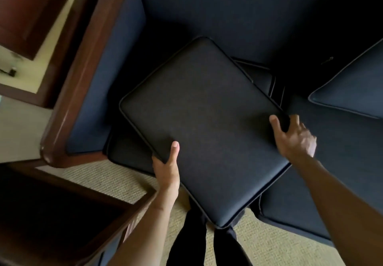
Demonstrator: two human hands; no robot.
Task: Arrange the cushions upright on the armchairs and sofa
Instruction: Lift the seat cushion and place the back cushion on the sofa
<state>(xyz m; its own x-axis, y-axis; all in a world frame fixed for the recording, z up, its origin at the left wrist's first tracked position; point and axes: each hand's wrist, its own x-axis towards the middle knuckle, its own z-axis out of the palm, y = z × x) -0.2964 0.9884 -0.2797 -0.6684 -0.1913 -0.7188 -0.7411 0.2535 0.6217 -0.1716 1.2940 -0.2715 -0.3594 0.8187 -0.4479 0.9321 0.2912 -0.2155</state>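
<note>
Over the seat of the dark blue sofa (pixel 238 12), a large flat dark cushion (pixel 203 124) is held nearly level, turned like a diamond so that one corner points at the sofa back and the opposite corner hangs out over the carpet (pixel 116 182) above the person's legs. Its long axis runs from upper left to lower right in the head view. The left hand (pixel 166 174) grips the near-left edge, thumb flat on the top face and the fingers hidden underneath (presumably curled against the underside). The right hand (pixel 294 137) is at the right-hand corner, thumb on top, fingers (pixel 295 119) spread and wrapping round the edge; how firmly they pinch cannot be told, as that hand is blurred.

Both hands sit on the half of the cushion nearer the person, so the far corner is the free end. Standing it upright would seem to call for tipping that far corner up and back toward the backrest, pivoting about the line between the two hands. A second cushion (pixel 352 87) lies tilted on the seat to the right, well apart, and another dark piped pad (pixel 257 74) shows just beneath the held one. The wooden armrest (pixel 83 74) lies to the left.
</note>
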